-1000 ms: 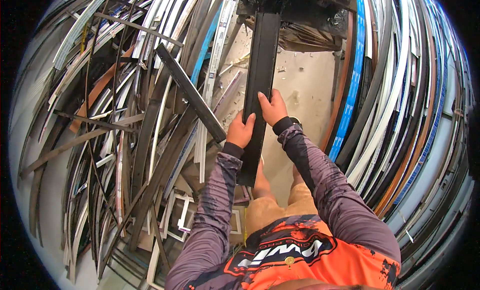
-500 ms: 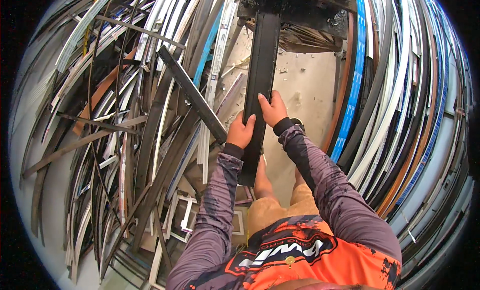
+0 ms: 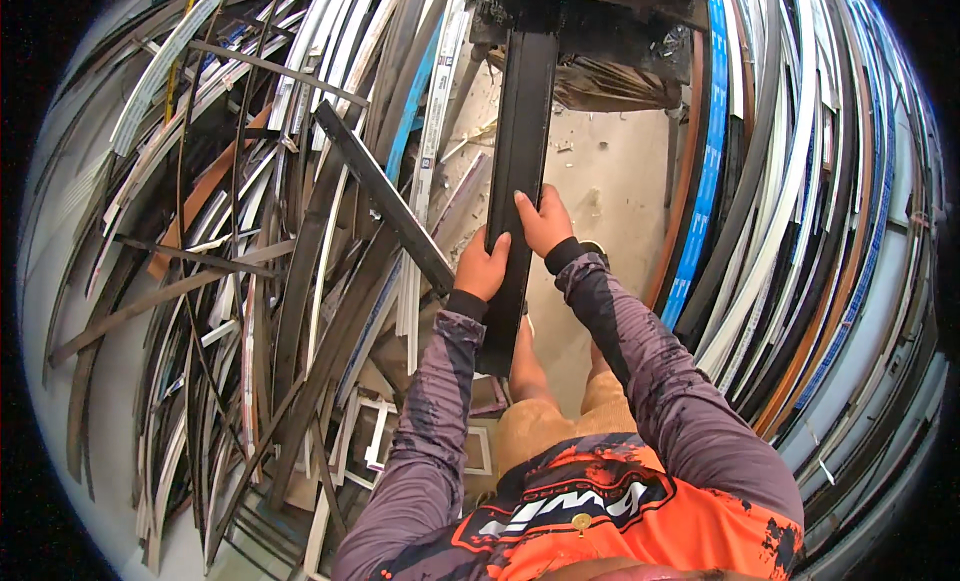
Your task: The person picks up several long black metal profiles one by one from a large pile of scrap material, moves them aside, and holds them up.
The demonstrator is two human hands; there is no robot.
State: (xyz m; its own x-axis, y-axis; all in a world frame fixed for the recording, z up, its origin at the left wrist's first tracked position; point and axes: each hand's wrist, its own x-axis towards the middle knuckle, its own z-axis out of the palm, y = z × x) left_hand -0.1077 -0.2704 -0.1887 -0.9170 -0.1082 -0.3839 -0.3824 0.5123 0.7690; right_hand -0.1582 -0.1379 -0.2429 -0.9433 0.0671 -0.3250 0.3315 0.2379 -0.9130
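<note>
At the far left, a heap of long strips [image 3: 340, 306] in white, grey, brown and black is seen, crossed at many angles. Within it, a flat orange-brown strip [image 3: 188, 203] is partly covered by thinner dark pieces. Farther right, a short dark bar [image 3: 385, 196] is laid diagonally over the heap, its lower end near the left hand. Small white frames [image 3: 377, 436] are set low, beside the left forearm. A bright blue strip [image 3: 407, 121] is seen near the top of the heap, next to a white printed strip [image 3: 440, 91].

Near the middle, a long black profile [image 3: 520, 141] is held lengthwise, its near end in front of the legs and its far end met by a dark structure [image 3: 620, 41]; whether it is supported there cannot be told. Its left edge is clamped in the grip of the left hand [image 3: 481, 269], and its right edge, slightly farther up, in that of the right hand [image 3: 547, 224]. Both thumbs are laid on the upper face; the other fingers are mostly hidden.

To the right, the pale floor [image 3: 605, 201] is littered with small scraps. Beyond it, a blue printed strip [image 3: 706, 181] is ranged beside many upright-running white, black and brown lengths [image 3: 790, 211].
</note>
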